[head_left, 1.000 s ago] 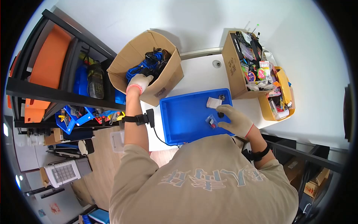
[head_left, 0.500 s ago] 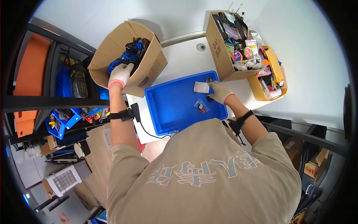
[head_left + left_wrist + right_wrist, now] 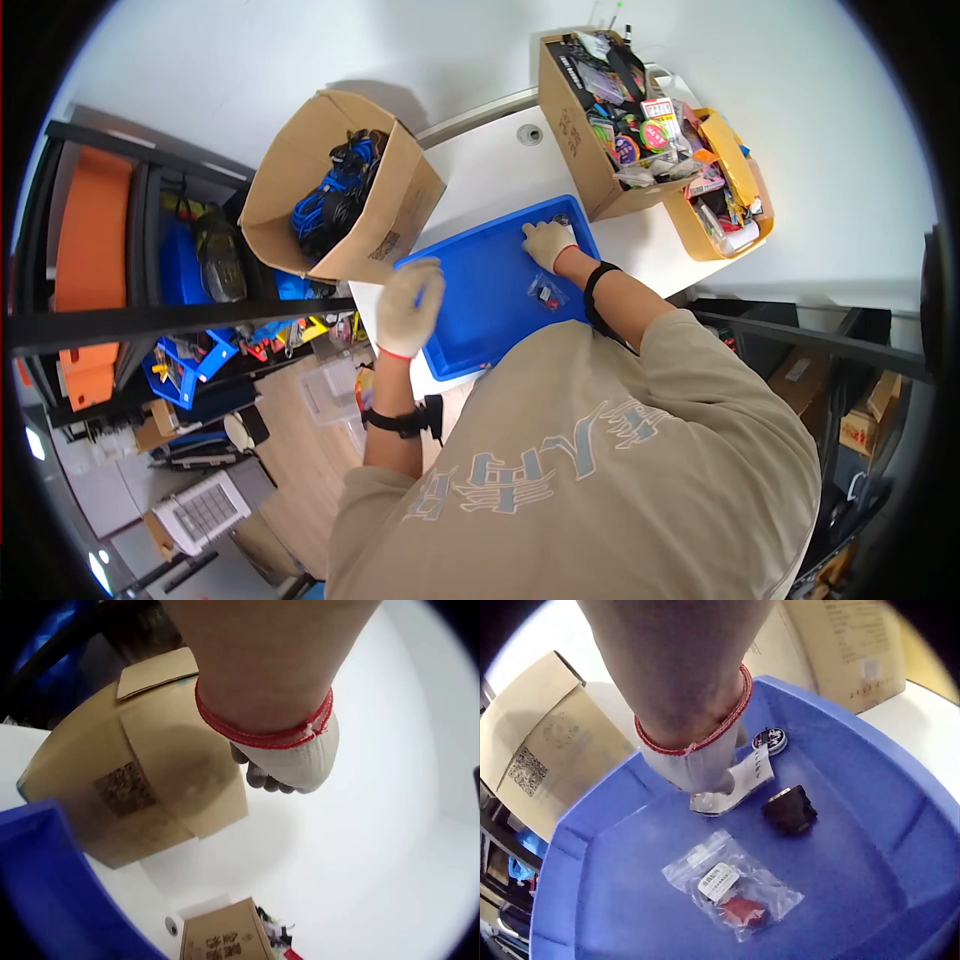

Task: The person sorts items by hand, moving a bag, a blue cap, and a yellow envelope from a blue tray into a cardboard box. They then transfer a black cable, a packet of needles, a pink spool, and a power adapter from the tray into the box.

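My gloved left hand (image 3: 408,305) is in the air over the left edge of the blue tray (image 3: 465,310), its fingers loosely bent with nothing visible in them. Inside the tray, near its far right corner, my gloved right hand (image 3: 548,245) pinches a white printed packet (image 3: 744,784), seen in the right wrist view. Close beside that packet lie a small black piece with a gold-coloured edge (image 3: 791,811) and a round black-and-white item (image 3: 772,740). A clear zip bag (image 3: 735,889) with a white label and a red thing inside rests on the tray floor.
Behind the tray on the left stands a cardboard box (image 3: 400,205) with blue and black cables (image 3: 335,200). At the back right are a box of packaged small goods (image 3: 575,130) and a yellow bin (image 3: 690,232). A shelf rack (image 3: 180,325) lines the left side.
My left hand has come out of the cable box toward me, to the tray's left edge. My right hand has moved from the black piece onto the white packet.
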### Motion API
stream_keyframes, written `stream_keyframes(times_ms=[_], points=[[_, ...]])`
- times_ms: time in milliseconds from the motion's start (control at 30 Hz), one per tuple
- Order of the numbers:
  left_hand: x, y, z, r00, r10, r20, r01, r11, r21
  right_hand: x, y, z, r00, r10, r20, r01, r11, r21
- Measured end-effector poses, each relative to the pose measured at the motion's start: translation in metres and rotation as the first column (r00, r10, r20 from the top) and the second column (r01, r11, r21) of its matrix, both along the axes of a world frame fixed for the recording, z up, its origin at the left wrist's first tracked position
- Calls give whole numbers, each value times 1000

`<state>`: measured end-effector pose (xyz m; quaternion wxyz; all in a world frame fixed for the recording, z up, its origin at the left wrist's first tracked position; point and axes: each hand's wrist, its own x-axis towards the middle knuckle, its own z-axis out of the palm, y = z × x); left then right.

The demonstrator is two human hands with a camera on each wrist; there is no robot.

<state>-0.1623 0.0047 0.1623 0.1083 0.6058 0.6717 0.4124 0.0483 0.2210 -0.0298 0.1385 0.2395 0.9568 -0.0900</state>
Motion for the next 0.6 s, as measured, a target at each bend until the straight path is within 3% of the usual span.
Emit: stream_keyframes(times_ms=[33,67,133,167,233,267,300,333,367,400,433,467,500,567,600], points=[[11,-2,-7,996,-38,82,47,993,-107,3,1,0,1000,-9,7,9,999,51],[20,-1,-13,995,-57,84,65,993,-102,7,5,1,1000,-28,8,27,998,57],[33,2,-21,978,18,206,36,966,-254,12,6,28,999,43,24,-41,996,-83],[38,5,-24,978,6,210,48,967,-251,15,3,43,999,31,28,-29,996,-80],[45,12,-30,911,174,373,27,879,-476,23,-3,76,922,-182,-342,87,958,-274],[39,17,-38,809,209,549,183,798,-574,28,-5,96,923,-184,-338,92,959,-269],[40,21,-36,805,206,556,189,799,-570,33,-9,118,811,-145,-566,-53,947,-318],[43,22,-32,628,162,761,395,776,-492,40,-14,141,641,-126,-757,-207,922,-329],[46,25,-27,400,134,907,568,740,-360,47,-21,166,646,-128,-752,-202,922,-331],[49,30,-24,395,133,909,574,737,-357,54,-28,191,528,-83,-845,-278,923,-264],[55,36,-21,305,15,952,585,786,-200,60,-34,209,395,-41,-918,-343,920,-189],[62,43,-16,213,-108,971,582,813,-37,67,-38,220,399,-47,-916,-334,922,-193],[70,50,-7,208,-109,972,588,808,-35,76,-41,229,389,-10,-921,-296,945,-135],[90,68,18,274,-196,942,368,926,86,88,-41,234,383,34,-923,-250,966,-69],[98,75,27,217,-165,962,290,952,98,94,-41,235,382,62,-922,-243,969,-35]])
